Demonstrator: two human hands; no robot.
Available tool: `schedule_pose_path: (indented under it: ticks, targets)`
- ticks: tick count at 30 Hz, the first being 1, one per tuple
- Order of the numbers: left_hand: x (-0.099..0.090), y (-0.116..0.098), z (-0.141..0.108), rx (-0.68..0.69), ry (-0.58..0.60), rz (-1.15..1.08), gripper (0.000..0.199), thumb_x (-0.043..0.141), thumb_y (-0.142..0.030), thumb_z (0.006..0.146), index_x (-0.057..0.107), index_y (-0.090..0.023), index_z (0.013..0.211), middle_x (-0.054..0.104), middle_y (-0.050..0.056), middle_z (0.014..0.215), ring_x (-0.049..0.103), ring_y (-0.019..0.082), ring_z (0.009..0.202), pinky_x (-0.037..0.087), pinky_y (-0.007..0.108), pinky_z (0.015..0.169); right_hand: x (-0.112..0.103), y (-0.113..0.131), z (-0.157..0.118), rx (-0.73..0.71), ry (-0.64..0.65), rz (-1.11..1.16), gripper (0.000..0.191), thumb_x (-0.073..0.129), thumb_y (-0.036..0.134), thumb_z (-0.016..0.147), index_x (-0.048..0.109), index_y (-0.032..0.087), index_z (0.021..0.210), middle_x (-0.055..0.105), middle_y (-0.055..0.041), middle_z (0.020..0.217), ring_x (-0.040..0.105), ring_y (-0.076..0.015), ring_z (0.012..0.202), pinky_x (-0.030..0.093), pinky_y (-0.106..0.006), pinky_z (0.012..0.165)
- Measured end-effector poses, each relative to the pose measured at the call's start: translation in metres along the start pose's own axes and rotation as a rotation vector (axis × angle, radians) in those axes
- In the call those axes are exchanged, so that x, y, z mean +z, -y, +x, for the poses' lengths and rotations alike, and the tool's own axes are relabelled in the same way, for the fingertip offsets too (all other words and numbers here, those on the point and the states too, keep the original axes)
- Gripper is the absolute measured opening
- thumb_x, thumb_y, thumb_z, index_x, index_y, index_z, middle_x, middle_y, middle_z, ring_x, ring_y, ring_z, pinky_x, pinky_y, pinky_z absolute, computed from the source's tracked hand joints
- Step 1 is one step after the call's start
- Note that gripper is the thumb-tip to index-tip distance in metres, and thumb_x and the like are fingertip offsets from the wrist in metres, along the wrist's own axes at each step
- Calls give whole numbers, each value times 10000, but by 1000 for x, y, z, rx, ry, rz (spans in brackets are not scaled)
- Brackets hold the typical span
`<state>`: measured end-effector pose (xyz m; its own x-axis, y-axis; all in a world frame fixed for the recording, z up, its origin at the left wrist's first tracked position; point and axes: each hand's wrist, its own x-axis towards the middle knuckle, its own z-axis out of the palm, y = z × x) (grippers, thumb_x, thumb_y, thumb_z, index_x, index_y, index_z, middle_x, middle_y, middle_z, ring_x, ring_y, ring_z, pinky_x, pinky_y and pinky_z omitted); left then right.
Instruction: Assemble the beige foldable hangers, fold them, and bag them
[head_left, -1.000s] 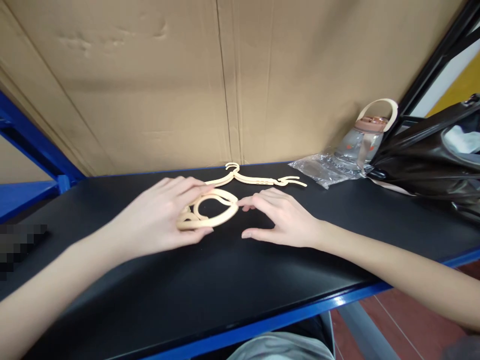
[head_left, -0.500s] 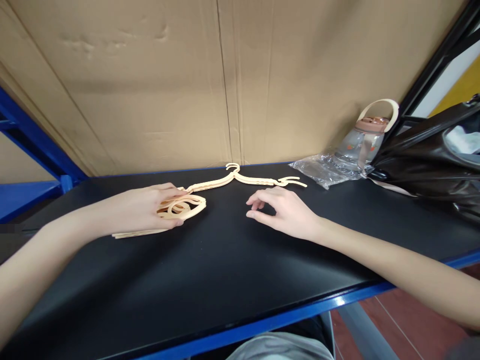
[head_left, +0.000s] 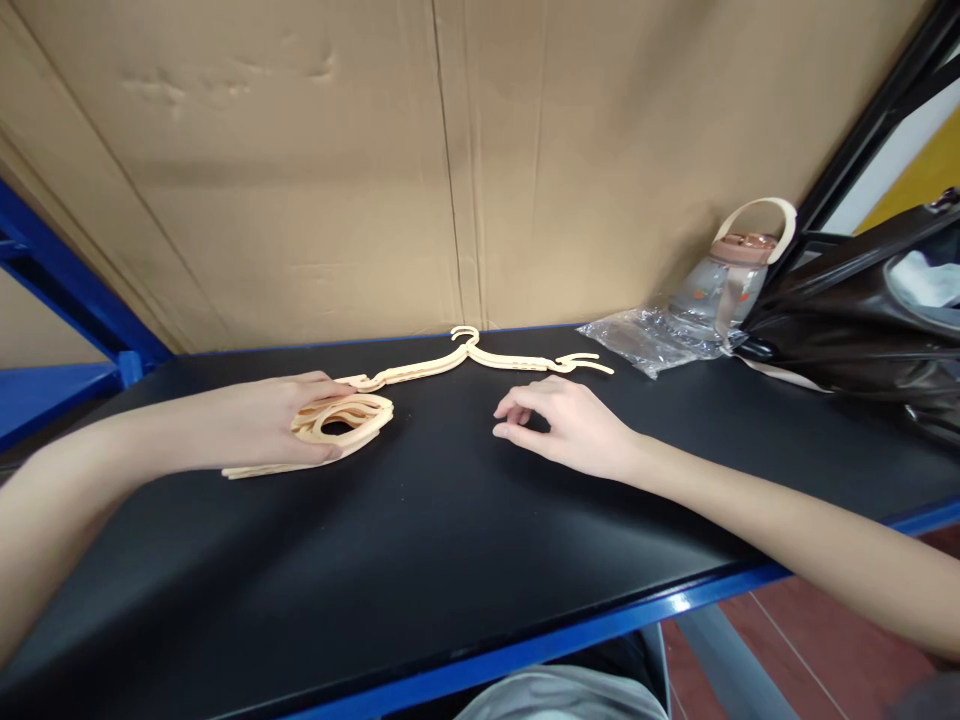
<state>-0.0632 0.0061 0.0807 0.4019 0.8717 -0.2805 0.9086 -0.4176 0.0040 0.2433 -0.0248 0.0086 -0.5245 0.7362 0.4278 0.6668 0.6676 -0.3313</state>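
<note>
At the left, my left hand (head_left: pixel 304 420) is closed around a bundle of cream folding clothes hangers (head_left: pixel 375 412), thumb at the near side and fingers over the far side. The bundle lies on the black table (head_left: pixel 420 560), partly hidden under the hand. Behind it, an unfolded cream clothes hanger (head_left: pixel 510 360) stretches along the back of the table, its hook toward the cardboard. Its left end passes close to my left fingers; whether they touch I cannot tell. My right hand (head_left: pixel 562 420) rests in front of that hanger's right arm, empty, fingers curled and thumb apart.
A cardboard panel (head_left: pixel 337 180) rises behind the table. At the back right are a clear plastic bag (head_left: pixel 637 340), a water bottle (head_left: pixel 724 285) with a looped handle, and a dark shiny bag (head_left: pixel 847 310). A blue frame edge (head_left: pixel 600 620) borders the near side.
My left hand and the bundle of hangers have shifted slightly to the left. The right hand and the unfolded hanger look the same.
</note>
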Motion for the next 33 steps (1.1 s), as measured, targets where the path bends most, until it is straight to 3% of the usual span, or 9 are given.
schedule_pose_path:
  ticks: [7, 14, 19, 22, 25, 28, 33]
  targets:
    - [4, 2, -1, -12, -81, -53, 678, 567, -499, 764, 491, -191, 1363, 562, 98, 1329, 579, 307, 1114, 438, 357, 924, 0, -1, 1, 9, 25, 1, 137, 590, 313, 899, 661, 196, 903, 707, -3, 784, 657, -143, 762, 447, -271, 730]
    - [-2, -4, -3, -8, -41, -44, 669, 560, -502, 769, 508, -182, 1354, 601, 95, 1290, 611, 304, 1076, 470, 339, 879, -1, 0, 1, 28, 45, 1, 136, 592, 309, 896, 664, 194, 889, 707, -2, 778, 653, -143, 756, 442, -267, 724]
    - [2, -1, -1, -42, -39, -59, 763, 579, -531, 770, 393, -196, 1431, 517, 104, 1390, 558, 316, 1169, 441, 372, 952, 1, -1, 1, 27, 50, 4, 140, 593, 313, 895, 666, 194, 882, 707, 0, 767, 651, -140, 748, 439, -266, 721]
    - [13, 1, 7, 34, -118, -46, 760, 558, -556, 803, 349, -223, 1454, 503, 93, 1394, 532, 296, 1199, 417, 382, 986, 1, -1, 1, 33, 54, 0, 136, 591, 308, 895, 667, 196, 880, 708, 0, 769, 651, -142, 750, 438, -268, 722]
    - [27, 4, 19, 188, -186, 10, 632, 476, -583, 862, 439, -249, 1398, 525, 87, 1369, 480, 299, 1258, 393, 397, 1017, 1, 0, 1, 37, 56, 1, 135, 591, 307, 896, 667, 197, 877, 707, -1, 771, 652, -143, 752, 438, -268, 721]
    - [37, 9, 28, 227, -235, 56, 564, 456, -600, 864, 554, -243, 1290, 527, 100, 1374, 465, 324, 1276, 377, 425, 1040, 0, 0, 1, 36, 57, 9, 137, 589, 311, 896, 667, 199, 876, 707, -5, 772, 654, -144, 751, 440, -268, 719]
    - [39, 11, 29, 253, -273, 37, 569, 460, -610, 865, 536, -237, 1288, 554, 102, 1331, 550, 307, 1162, 435, 414, 970, 1, 1, 1, 44, 65, 11, 134, 593, 306, 893, 668, 196, 873, 707, -2, 771, 656, -144, 751, 445, -269, 719]
